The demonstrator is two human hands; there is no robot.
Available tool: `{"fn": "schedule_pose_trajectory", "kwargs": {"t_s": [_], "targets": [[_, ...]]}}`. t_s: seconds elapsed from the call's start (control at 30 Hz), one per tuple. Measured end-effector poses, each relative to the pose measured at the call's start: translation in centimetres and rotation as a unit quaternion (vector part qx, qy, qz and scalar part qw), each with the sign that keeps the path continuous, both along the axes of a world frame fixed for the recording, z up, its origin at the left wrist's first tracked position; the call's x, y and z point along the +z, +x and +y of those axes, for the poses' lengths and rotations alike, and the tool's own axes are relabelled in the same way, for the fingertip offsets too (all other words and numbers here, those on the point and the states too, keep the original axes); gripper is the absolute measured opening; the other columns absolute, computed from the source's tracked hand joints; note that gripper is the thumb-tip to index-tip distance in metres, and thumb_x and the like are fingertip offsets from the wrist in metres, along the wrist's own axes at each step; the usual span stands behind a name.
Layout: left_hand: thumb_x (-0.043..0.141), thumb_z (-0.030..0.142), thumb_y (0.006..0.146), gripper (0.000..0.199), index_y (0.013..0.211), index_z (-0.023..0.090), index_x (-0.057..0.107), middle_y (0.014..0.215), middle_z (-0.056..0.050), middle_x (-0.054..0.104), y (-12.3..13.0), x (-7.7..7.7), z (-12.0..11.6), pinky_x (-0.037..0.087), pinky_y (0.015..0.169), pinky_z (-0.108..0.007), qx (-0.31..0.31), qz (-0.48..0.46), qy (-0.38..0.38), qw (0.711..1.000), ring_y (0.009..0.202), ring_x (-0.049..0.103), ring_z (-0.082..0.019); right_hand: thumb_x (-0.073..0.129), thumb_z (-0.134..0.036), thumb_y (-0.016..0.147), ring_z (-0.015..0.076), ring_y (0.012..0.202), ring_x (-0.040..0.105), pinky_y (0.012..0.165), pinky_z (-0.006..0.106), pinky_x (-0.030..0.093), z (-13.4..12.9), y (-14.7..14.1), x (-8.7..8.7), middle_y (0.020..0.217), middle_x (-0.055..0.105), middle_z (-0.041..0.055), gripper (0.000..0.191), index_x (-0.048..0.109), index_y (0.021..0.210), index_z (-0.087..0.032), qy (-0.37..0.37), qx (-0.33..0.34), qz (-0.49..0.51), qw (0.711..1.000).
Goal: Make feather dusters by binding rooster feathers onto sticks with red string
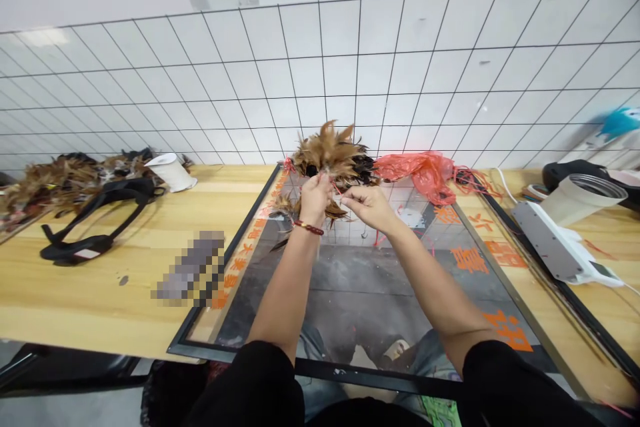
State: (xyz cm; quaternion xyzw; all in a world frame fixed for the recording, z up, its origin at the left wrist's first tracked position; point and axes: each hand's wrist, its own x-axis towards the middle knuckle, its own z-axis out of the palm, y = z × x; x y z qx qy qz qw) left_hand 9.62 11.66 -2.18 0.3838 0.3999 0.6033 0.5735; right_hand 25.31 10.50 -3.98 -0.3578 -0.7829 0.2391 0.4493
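At the far end of the glass panel, my left hand [316, 200], a red-brown bracelet on its wrist, is closed at the base of a bunch of brown and black feathers [330, 147]. My right hand [371, 205] sits just to its right, thumb and forefinger pinched on a thin red string [337, 189] that runs toward the left hand. My fingers partly hide where string and feathers meet. More loose feathers [336, 212] lie on the glass below and beside my left hand. A crumpled red plastic bag [425, 170] rests to the right of the feathers.
A black-framed glass panel [350, 280] with orange lettering covers the table's middle. On the left are a feather pile [60, 180], a white spool [171, 172], a black strap-like headset [100, 220] and a blurred-out object [193, 267]. Rightward stand a white power strip [555, 240] and a cup [583, 197].
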Motion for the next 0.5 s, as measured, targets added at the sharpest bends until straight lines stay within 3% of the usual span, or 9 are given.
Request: {"fn": "schedule_pose_trajectory", "kwargs": {"t_s": [0.07,0.13,0.2,0.33,0.4,0.5], "targets": [[0.054,0.025,0.094,0.017,0.083,0.012,0.057,0.054,0.007,0.033,-1.3,1.0,-0.2,0.016,0.038,-0.015,-0.093,-0.149,-0.097,0.980,0.041,0.025,-0.003,0.058,-0.039,0.083,0.0105,0.059,0.046,0.060,0.023,0.036,0.3,-0.1,-0.1,0.061,0.056,-0.0015,0.027,0.066,0.071,-0.016,-0.029,0.004,0.018,0.999],[0.047,0.023,0.097,0.018,0.088,0.011,0.057,0.055,0.006,0.034,-2.3,2.0,-0.4,0.017,0.036,-0.013,-0.149,-0.263,-0.142,0.943,0.040,0.027,-0.003,0.060,-0.042,0.082,0.0118,0.064,0.050,0.064,0.024,0.039,0.7,0.4,0.0,0.067,0.060,0.0001,0.028,0.067,0.074,-0.016,-0.056,0.016,0.043,0.997],[0.040,0.026,0.099,0.024,0.088,0.011,0.056,0.055,0.006,0.033,-2.5,2.6,-0.8,0.018,0.034,-0.012,-0.159,-0.313,-0.153,0.924,0.039,0.028,-0.003,0.063,-0.046,0.079,0.0129,0.068,0.052,0.067,0.025,0.040,1.2,1.4,0.2,0.073,0.063,0.0015,0.030,0.067,0.075,-0.016,-0.078,0.035,0.062,0.994],[0.037,0.032,0.101,0.032,0.081,0.013,0.053,0.053,0.007,0.030,-2.8,3.6,-1.6,0.016,0.033,-0.012,-0.143,-0.318,-0.135,0.927,0.038,0.025,-0.003,0.055,-0.055,0.084,0.0117,0.061,0.048,0.061,0.024,0.038,2.6,4.5,-0.1,0.067,0.059,0.0013,0.042,0.071,0.083,-0.016,-0.164,0.081,0.031,0.983],[0.037,0.033,0.101,0.032,0.082,0.013,0.053,0.054,0.006,0.032,-3.7,4.0,-2.0,0.019,0.034,-0.012,-0.137,-0.329,-0.107,0.928,0.039,0.027,-0.003,0.048,-0.052,0.089,0.0128,0.062,0.049,0.061,0.025,0.039,3.5,5.6,-0.9,0.068,0.060,0.0028,0.044,0.072,0.086,-0.015,-0.176,0.027,-0.026,0.984],[0.036,0.033,0.101,0.031,0.085,0.013,0.054,0.055,0.006,0.034,-5.6,4.6,-2.4,0.022,0.035,-0.012,-0.138,-0.349,-0.073,0.924,0.040,0.030,-0.003,0.054,-0.034,0.086,0.0159,0.072,0.057,0.069,0.027,0.040,4.5,5.0,-2.5,0.079,0.067,0.0055,0.026,0.073,0.082,-0.015,-0.139,-0.113,-0.166,0.970]]}}
